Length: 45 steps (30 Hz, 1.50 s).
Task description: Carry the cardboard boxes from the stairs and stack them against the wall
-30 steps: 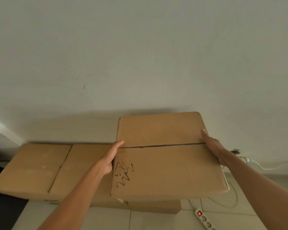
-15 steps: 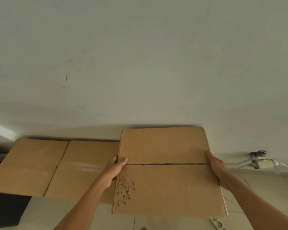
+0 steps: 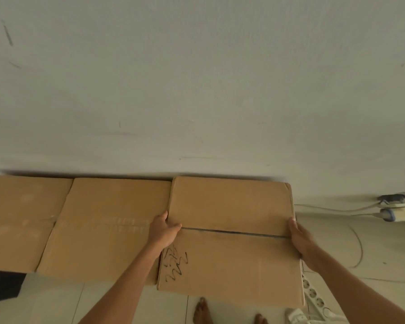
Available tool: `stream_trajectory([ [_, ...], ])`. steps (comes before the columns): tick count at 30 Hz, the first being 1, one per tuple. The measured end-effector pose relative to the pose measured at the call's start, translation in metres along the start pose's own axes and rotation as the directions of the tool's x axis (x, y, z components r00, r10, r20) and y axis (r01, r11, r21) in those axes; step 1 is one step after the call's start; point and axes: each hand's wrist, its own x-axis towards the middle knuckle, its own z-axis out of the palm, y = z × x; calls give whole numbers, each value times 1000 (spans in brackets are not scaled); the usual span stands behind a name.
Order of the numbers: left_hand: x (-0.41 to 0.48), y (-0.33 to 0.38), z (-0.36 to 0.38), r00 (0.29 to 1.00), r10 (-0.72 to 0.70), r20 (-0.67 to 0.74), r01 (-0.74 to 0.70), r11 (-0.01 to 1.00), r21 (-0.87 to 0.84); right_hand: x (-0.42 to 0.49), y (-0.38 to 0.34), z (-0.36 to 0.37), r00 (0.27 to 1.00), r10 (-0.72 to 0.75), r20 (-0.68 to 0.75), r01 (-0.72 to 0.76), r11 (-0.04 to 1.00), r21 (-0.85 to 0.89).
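A brown cardboard box (image 3: pixel 232 258) with black scribble on its near left corner sits with its far edge against the white wall (image 3: pixel 197 90). My left hand (image 3: pixel 163 231) grips its left side, thumb on the top flap. My right hand (image 3: pixel 301 239) presses flat against its right side. The box rests on the right end of a wider, lower cardboard box (image 3: pixel 80 223) that runs along the wall to the left.
A white power strip (image 3: pixel 313 294) lies on the tiled floor just right of the box, with cables and a wall socket (image 3: pixel 393 208) beyond it. My bare feet (image 3: pixel 202 312) stand right in front. A dark object (image 3: pixel 2 286) sits at lower left.
The held box has moved down and forward until its far edge meets the wall, atop the lower box. My view has tilted downward; my feet now show.
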Motion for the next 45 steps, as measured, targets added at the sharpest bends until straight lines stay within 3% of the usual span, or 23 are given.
stream_trajectory([
  [4,2,-21,9,995,-65,71,69,995,-65,10,14,11,997,-59,55,63,994,-90],
  [11,21,-22,11,995,-40,94,43,999,-27,26,14,15,990,-58,129,72,991,-109],
  [16,33,-19,9,995,-39,88,37,999,23,34,12,18,993,-90,81,106,969,-221],
  [19,36,-14,8,991,-44,125,51,997,-56,34,12,23,992,-121,19,121,935,-332],
  [22,36,-10,4,985,-56,162,78,988,-133,29,12,28,998,-60,3,56,908,-415],
  [31,-10,-11,1,954,51,295,1,985,-173,5,18,38,998,-24,-55,-4,884,-468],
  [40,-47,-24,-21,965,43,259,-4,988,-151,-53,6,39,991,-80,105,131,708,-694],
  [45,-83,-46,-61,997,7,72,6,982,-187,-101,-45,57,958,-63,281,284,374,-883],
])
